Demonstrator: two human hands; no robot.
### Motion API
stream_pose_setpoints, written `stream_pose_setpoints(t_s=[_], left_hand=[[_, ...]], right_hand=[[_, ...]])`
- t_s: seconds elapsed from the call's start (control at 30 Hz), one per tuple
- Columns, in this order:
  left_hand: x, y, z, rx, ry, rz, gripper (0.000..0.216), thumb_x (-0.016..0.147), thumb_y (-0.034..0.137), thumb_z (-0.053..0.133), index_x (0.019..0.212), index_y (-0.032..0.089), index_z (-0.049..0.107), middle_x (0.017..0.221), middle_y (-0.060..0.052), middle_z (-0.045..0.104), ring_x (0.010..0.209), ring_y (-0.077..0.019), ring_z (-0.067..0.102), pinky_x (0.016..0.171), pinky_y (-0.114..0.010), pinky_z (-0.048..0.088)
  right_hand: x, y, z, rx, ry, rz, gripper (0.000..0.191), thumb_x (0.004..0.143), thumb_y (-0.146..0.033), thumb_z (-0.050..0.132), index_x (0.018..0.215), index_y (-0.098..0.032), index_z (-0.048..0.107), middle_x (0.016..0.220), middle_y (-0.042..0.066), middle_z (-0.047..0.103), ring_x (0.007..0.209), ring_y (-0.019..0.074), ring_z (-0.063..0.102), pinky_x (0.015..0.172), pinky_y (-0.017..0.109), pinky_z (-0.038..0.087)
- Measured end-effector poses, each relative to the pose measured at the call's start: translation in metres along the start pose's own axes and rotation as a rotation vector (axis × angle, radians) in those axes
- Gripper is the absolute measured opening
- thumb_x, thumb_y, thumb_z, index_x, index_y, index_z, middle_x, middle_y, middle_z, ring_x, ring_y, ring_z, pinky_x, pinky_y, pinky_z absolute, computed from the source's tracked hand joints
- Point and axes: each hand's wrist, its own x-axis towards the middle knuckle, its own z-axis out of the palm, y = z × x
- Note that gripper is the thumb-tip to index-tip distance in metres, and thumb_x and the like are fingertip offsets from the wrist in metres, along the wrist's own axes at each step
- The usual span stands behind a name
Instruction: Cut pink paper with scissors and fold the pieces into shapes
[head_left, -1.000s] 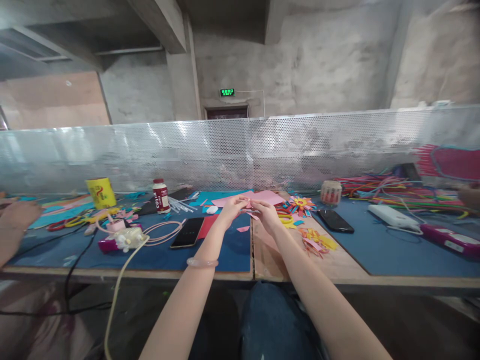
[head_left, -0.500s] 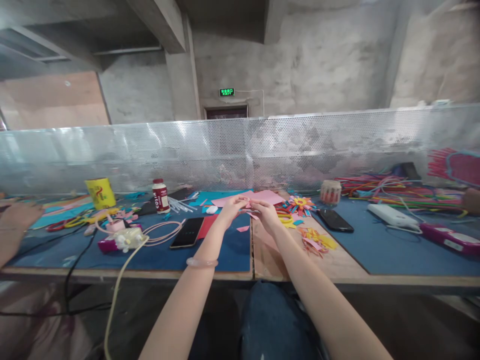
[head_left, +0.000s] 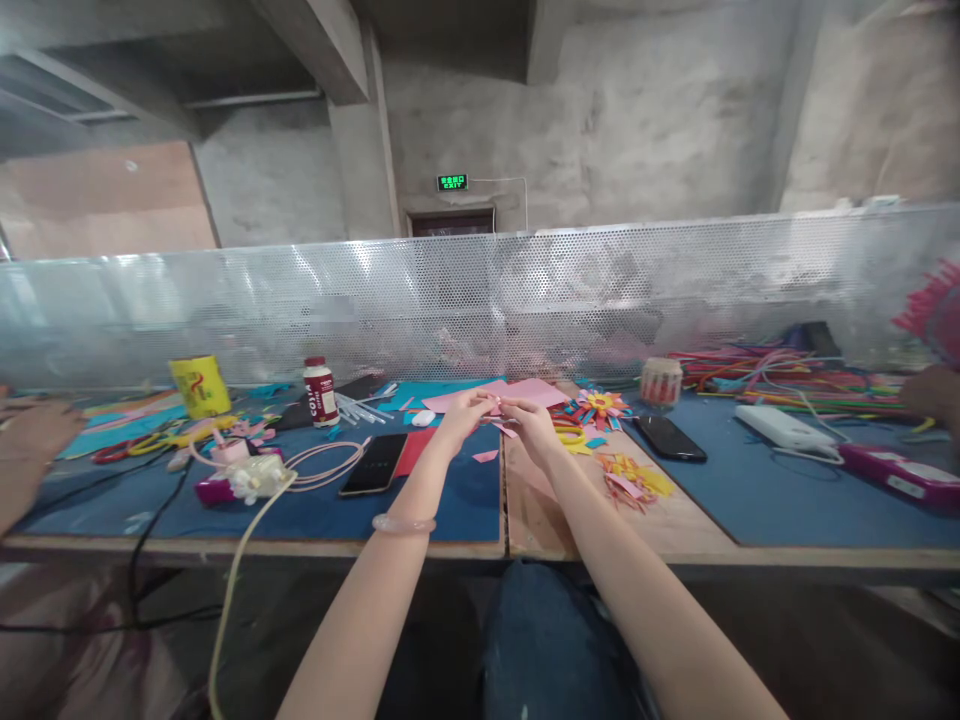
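My left hand (head_left: 466,418) and my right hand (head_left: 529,424) meet above the table, fingertips pinched together on a small pink paper piece (head_left: 496,404). Its shape is mostly covered by my fingers. Just behind it lie pink paper sheets (head_left: 538,392) on blue paper (head_left: 420,396). Yellow-handled scissors (head_left: 571,438) rest beside my right hand, partly hidden by it. A pink scrap (head_left: 486,456) lies on the blue mat below my hands. Near my left wrist are a red paper sheet (head_left: 415,452) and a phone (head_left: 375,464).
Left stand a yellow can (head_left: 201,386), a bottle (head_left: 321,392) and a power strip with cables (head_left: 251,478). To the right are paper flowers (head_left: 600,405), paper strips (head_left: 636,478), a jar (head_left: 661,382), another phone (head_left: 669,438) and pipe cleaners (head_left: 750,375). Other people's hands show at both sides.
My hands stay nearly in place, still pinching the pink paper piece. At the far right, another person's fuzzy pink item has shifted right and partly out of view.
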Motion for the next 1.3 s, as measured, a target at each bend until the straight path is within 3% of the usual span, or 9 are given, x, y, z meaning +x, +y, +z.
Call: stream_pose_setpoints(t_s=[0.57, 1.1, 1.3], left_hand=[[-0.0015, 0.0013, -0.0005, -0.049, -0.025, 0.019, 0.021, 0.066, 0.028, 0.063, 0.084, 0.017, 0.060, 0.078, -0.002, 0.064, 0.075, -0.0143, 0.061, 0.071, -0.029, 0.047], [0.0021, -0.0047, -0.0056, 0.005, -0.070, 0.075, 0.021, 0.066, 0.028, 0.066, 0.081, 0.015, 0.060, 0.079, -0.004, 0.063, 0.075, -0.0144, 0.060, 0.074, -0.029, 0.045], [0.0037, -0.0068, -0.0063, 0.002, -0.060, 0.096, 0.024, 0.064, 0.030, 0.067, 0.081, 0.015, 0.060, 0.079, -0.004, 0.063, 0.076, -0.0153, 0.059, 0.074, -0.030, 0.046]], right_hand=[[-0.0012, -0.0009, 0.0004, 0.046, -0.004, 0.023, 0.010, 0.061, -0.023, 0.067, 0.070, -0.017, 0.067, 0.064, -0.001, 0.062, 0.059, 0.0102, 0.056, 0.060, 0.023, 0.042], [-0.0028, -0.0021, 0.0034, 0.006, 0.055, -0.002, 0.020, 0.059, -0.028, 0.069, 0.075, -0.018, 0.063, 0.065, -0.002, 0.060, 0.057, 0.0101, 0.055, 0.055, 0.023, 0.041], [-0.0051, -0.0054, 0.0061, -0.038, 0.062, -0.014, 0.021, 0.059, -0.034, 0.069, 0.067, -0.017, 0.060, 0.062, -0.003, 0.058, 0.056, 0.0094, 0.052, 0.052, 0.021, 0.038]])
